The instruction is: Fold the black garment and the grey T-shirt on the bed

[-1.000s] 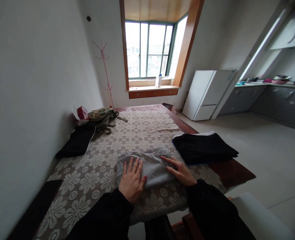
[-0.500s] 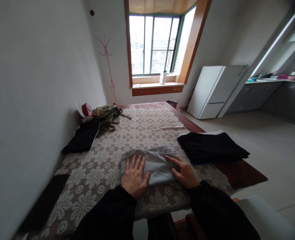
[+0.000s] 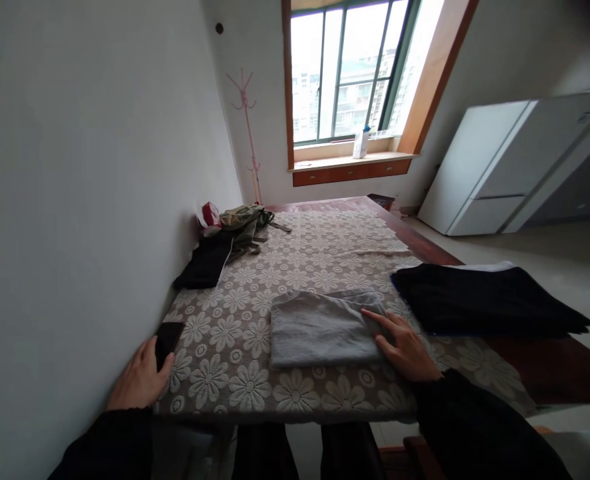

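Observation:
A folded grey cloth garment (image 3: pixel 319 330) lies flat near the front edge of the table. My right hand (image 3: pixel 403 343) rests on its right end, with the index finger stretched across the fabric and the thumb apart. Over at the left table edge, my left hand (image 3: pixel 142 377) lies on a dark flat thing (image 3: pixel 169 339), thumb spread from the other fingers. That dark thing is partly covered by the hand, and I cannot make out its kind.
Folded black clothes (image 3: pixel 489 300) lie at the right table edge. Against the left wall are a black cloth item (image 3: pixel 205 263), a green backpack (image 3: pixel 247 223) and a red-and-white package (image 3: pixel 211 215). A patterned tablecloth (image 3: pixel 249 383) covers most of the table. Beyond stands a white fridge (image 3: pixel 495 160).
My left hand has left the grey garment and moved left to the dark flat thing. My right hand has stayed on the garment. The view has shifted, so things appear further right.

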`<state>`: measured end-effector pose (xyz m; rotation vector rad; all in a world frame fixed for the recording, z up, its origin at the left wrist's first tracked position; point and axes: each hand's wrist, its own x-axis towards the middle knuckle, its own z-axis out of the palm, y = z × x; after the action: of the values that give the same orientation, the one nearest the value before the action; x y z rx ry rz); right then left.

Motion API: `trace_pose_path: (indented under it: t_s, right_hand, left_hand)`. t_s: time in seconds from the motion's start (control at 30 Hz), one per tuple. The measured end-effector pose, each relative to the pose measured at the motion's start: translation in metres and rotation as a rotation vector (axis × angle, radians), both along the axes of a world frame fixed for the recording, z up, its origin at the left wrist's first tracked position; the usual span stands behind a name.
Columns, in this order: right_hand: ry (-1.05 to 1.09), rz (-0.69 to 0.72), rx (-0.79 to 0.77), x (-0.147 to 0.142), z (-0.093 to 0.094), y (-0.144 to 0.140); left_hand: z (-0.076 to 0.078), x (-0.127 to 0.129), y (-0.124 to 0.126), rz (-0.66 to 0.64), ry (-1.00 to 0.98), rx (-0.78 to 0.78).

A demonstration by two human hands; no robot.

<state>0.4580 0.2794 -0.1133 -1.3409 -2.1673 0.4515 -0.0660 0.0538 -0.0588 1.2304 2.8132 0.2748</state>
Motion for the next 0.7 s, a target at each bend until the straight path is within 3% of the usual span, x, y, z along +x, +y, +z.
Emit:
trace_pose_path:
  t_s: [0.13,0.33,0.47,0.7]
  right_hand:
    - [-0.003,0.014,0.005,0.000,0.003,0.000]
    - [-0.012,0.000,0.009,-0.001,0.005,-0.001]
    - [-0.010,0.012,0.020,0.000,0.003,-0.001]
    - [-0.011,0.020,0.041,0.004,-0.003,0.002]
  left_hand:
    - [0.003,0.006,0.003,0.076,0.005,-0.084]
    - [0.012,0.006,0.011,0.133,0.019,-0.040]
    - [0.010,-0.017,0.002,0.166,-0.141,0.098]
    - [-0.011,-0.044,-0.030,0.222,-0.669,0.514]
